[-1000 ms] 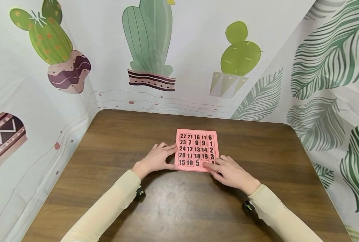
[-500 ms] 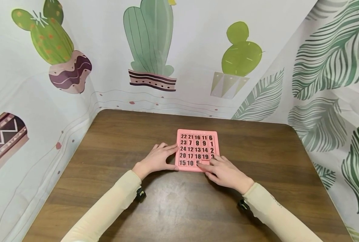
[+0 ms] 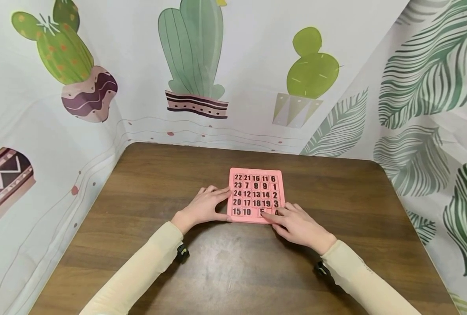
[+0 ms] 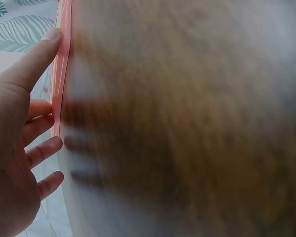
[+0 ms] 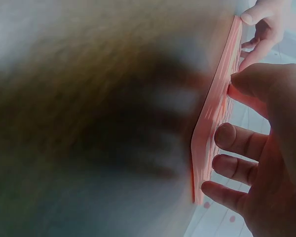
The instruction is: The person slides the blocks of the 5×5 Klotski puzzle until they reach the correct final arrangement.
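A pink number slide puzzle [image 3: 230, 202] lies flat on the table, its tiles printed with black numbers. My left hand [image 3: 201, 206] rests against the puzzle's left side, thumb near the lower corner and fingers farther up. In the left wrist view the thumb [image 4: 38, 58] touches the pink edge. My right hand [image 3: 302, 228] reaches over the lower right corner, its index finger extended onto the tile 5 [image 3: 261, 211] in the bottom row. A gap shows between tiles 10 and 5. The fingertip partly covers tile 5, and tile 4 [image 3: 276, 211] is partly hidden too.
The puzzle sits toward the back of a brown wooden table [image 3: 225, 262]. Behind it hangs a white cloth [image 3: 253, 87] printed with cacti and leaves. Each wrist carries a small black device [image 3: 183, 253].
My right hand went left onto tile 5, then came back right. Tile 5 slid right with it, and the gap now lies left of that tile. The left hand stays put.
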Demonstrator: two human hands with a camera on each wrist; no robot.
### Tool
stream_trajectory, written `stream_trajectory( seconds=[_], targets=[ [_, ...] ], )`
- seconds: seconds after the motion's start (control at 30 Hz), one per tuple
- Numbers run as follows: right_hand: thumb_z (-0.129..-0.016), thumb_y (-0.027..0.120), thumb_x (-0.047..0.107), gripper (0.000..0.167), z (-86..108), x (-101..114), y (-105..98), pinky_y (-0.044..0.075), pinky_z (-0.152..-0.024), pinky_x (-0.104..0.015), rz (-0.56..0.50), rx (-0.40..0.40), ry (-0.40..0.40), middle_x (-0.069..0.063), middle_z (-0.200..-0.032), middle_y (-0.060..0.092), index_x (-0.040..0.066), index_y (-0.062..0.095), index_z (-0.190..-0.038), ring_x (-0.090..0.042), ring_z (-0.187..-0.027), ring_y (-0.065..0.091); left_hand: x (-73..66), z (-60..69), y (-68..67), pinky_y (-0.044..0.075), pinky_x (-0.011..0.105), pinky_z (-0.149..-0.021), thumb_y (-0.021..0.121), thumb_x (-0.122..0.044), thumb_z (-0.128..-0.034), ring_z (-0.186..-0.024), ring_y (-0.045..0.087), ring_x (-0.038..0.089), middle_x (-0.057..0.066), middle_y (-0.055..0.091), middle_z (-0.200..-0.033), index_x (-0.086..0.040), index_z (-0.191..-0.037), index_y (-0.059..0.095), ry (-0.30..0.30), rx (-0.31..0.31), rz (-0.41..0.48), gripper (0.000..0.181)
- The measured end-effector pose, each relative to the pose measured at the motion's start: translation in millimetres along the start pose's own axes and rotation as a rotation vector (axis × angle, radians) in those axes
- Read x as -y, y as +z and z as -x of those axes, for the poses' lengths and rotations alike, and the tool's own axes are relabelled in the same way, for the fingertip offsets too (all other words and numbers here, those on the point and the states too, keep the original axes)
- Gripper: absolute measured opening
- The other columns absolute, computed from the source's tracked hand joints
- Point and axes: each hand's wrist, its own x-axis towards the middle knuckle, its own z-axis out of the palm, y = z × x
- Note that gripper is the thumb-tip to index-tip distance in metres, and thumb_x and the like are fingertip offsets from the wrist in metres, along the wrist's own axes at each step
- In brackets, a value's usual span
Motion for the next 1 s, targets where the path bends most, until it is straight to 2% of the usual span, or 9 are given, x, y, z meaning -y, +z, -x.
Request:
stream_trajectory(
  seconds=[0.07, 0.27, 0.47, 0.57, 0.67, 0.87, 1.0],
  targets=[
    [-0.098, 0.069, 0.025, 0.04, 2.5, -1, -1, 0.041, -0.079, -0.038, -0.005, -0.005, 0.01, 0.003, -0.101, 0.071, 0.025, 0.071, -0.138, -0.02, -0.088, 0.048, 0.3, 0.3, 0.4, 0.036, 0.049, -0.103, 0.076, -0.068, -0.0828, -0.132, 0.046, 0.026, 0.002, 0.043, -0.164, -0.014, -0.158, 0.048, 0.0, -0.002, 0.002, 0.096],
    [-0.096, 0.071, 0.023, 0.04, 10.2, -5, -2, 0.036, -0.075, -0.034, -0.002, -0.022, 0.016, 0.007, -0.085, 0.061, 0.025, 0.073, -0.136, -0.017, -0.081, 0.043, 0.9, 0.3, 1.0, 0.036, 0.048, -0.102, 0.076, -0.069, -0.0825, -0.131, 0.046, 0.026, 0.001, 0.043, -0.163, -0.015, -0.157, 0.049, -0.001, -0.003, 0.003, 0.096],
    [-0.097, 0.07, 0.022, 0.044, 15.0, -8, 1, 0.037, -0.077, -0.035, -0.013, -0.012, 0.032, 0.005, -0.096, 0.069, 0.025, 0.069, -0.14, -0.017, -0.082, 0.043, 1.1, 0.1, 0.8, 0.036, 0.048, -0.102, 0.076, -0.068, -0.0826, -0.13, 0.047, 0.026, 0.002, 0.044, -0.163, -0.014, -0.156, 0.05, 0.003, -0.012, 0.0, 0.095],
    [-0.097, 0.071, 0.023, 0.043, 15.2, -9, 1, 0.037, -0.077, -0.035, -0.011, -0.02, 0.03, 0.005, -0.094, 0.068, 0.024, 0.07, -0.14, -0.017, -0.081, 0.043, 0.6, 0.3, 0.5, 0.036, 0.049, -0.102, 0.076, -0.068, -0.0827, -0.13, 0.047, 0.026, 0.002, 0.044, -0.163, -0.014, -0.156, 0.05, 0.003, -0.01, 0.007, 0.095],
    [-0.097, 0.071, 0.024, 0.041, 13.2, -7, 1, 0.037, -0.075, -0.035, -0.003, -0.03, 0.014, 0.005, -0.088, 0.063, 0.022, 0.072, -0.137, -0.017, -0.081, 0.043, 0.3, 0.8, 0.5, 0.036, 0.05, -0.102, 0.076, -0.068, -0.0832, -0.131, 0.047, 0.027, 0.003, 0.044, -0.163, -0.013, -0.156, 0.05, 0.005, -0.01, 0.011, 0.095],
    [-0.099, 0.069, 0.025, 0.036, 2.1, 3, 1, 0.04, -0.078, -0.037, -0.026, -0.031, -0.001, 0.003, -0.099, 0.068, 0.019, 0.073, -0.134, -0.02, -0.09, 0.051, 0.3, 0.2, 1.1, 0.036, 0.05, -0.102, 0.076, -0.067, -0.0832, -0.131, 0.047, 0.027, 0.003, 0.043, -0.163, -0.014, -0.157, 0.049, 0.004, -0.01, 0.009, 0.095],
    [-0.099, 0.068, 0.026, 0.035, -8.3, 10, 2, 0.042, -0.079, -0.039, -0.016, -0.035, -0.026, 0.003, -0.095, 0.067, 0.019, 0.074, -0.132, -0.022, -0.093, 0.054, 1.2, -0.5, 0.4, 0.036, 0.049, -0.103, 0.076, -0.068, -0.0833, -0.13, 0.047, 0.027, 0.002, 0.043, -0.163, -0.014, -0.157, 0.048, 0.008, -0.005, -0.001, 0.095]
  ],
)
